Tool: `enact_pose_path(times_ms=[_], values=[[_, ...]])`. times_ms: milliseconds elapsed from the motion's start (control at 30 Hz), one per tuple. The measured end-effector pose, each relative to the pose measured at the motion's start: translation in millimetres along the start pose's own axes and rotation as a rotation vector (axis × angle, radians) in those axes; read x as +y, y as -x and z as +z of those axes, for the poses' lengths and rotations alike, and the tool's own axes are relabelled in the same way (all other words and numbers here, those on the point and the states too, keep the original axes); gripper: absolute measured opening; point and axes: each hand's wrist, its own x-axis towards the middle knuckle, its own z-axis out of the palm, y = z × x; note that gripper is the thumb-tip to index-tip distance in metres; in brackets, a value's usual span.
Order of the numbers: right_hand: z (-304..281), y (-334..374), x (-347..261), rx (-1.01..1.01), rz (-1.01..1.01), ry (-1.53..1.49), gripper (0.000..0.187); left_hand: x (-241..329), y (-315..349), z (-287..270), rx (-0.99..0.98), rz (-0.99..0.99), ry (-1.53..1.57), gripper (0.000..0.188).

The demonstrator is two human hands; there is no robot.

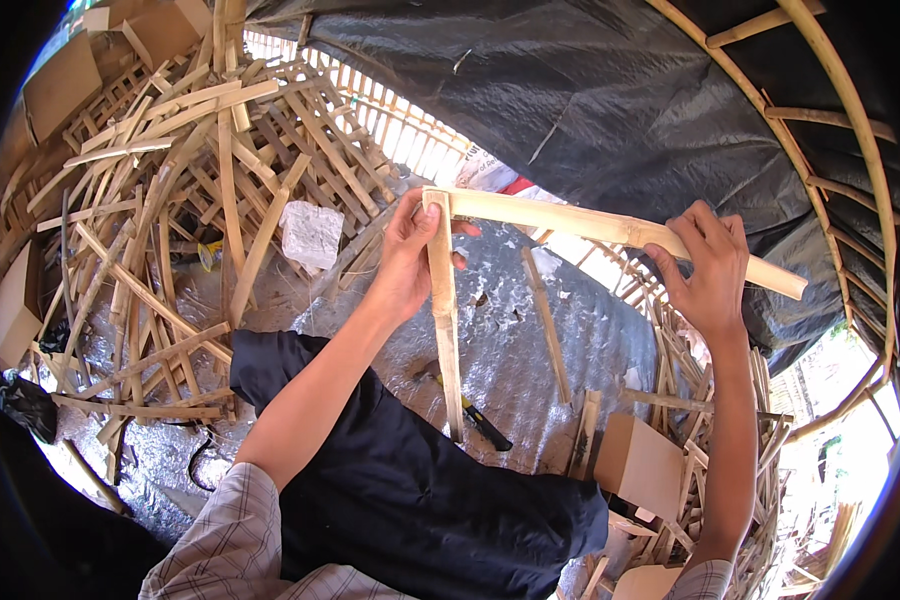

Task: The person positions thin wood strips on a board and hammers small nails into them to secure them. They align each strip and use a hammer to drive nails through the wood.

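Note:
My left hand (410, 245) is closed at a corner where two bamboo strips meet, its thumb pressed on the upright one. That narrower strip (444, 310) hangs down from the fingers towards the floor. A longer, wider bamboo strip (550, 214) runs rightwards from the corner, slightly downwards. Towards its far right end my right hand (703, 265) grips it with thumb below and fingers above. Whether the two strips are fastened at the corner, I cannot tell. Below them, a cutter with a black and yellow handle (487, 428) lies on the floor sheet near my dark-covered legs.
A big tangled heap of bamboo strips (170, 200) fills the left, with a whitish block (312, 235) beside it. At the right are more strips and a cardboard box (642, 465). Black sheeting (590, 90) hangs ahead, and a curved bamboo frame (820, 200) stands far right.

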Motion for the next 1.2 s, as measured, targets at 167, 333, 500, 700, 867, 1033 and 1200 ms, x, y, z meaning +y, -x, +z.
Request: enact_pose_path(times_ms=[167, 333, 500, 700, 867, 1033, 1200], values=[[-2.3, -16.2, -0.8, -0.032, -0.026, -0.013, 0.028, 3.2, 0.4, 2.1, 0.007, 0.003, 0.004, 0.035], [0.0, -17.4, -4.8, -0.054, -0.014, -0.005, 0.027, -2.6, -3.2, -9.9, 0.109, 0.032, -0.009, 0.027], [-3.5, -31.9, -58.1, 0.097, -0.003, 0.326, 0.033, -6.2, -5.1, -29.5, 0.24, 0.028, 0.064, 0.022], [76.2, 50.7, -147.9, -0.139, 0.318, -0.334, 0.034, -12.2, -10.0, -47.1, 0.518, 0.025, 0.074, 0.019], [169.6, 164.7, -219.5, -0.506, 0.66, -0.842, 0.064, -50.4, -13.5, -78.7, 0.702, 0.035, 0.112, 0.021], [189.2, 194.5, -237.4, -0.555, 0.847, -1.097, 0.062, -100.0, -14.1, -113.9, 0.832, 0.071, 0.03, 0.023], [196.7, 228.6, -231.0, -0.466, 0.894, -1.166, 0.053, -135.8, -5.4, -148.0, 0.961, -0.051, -0.165, 0.024]])
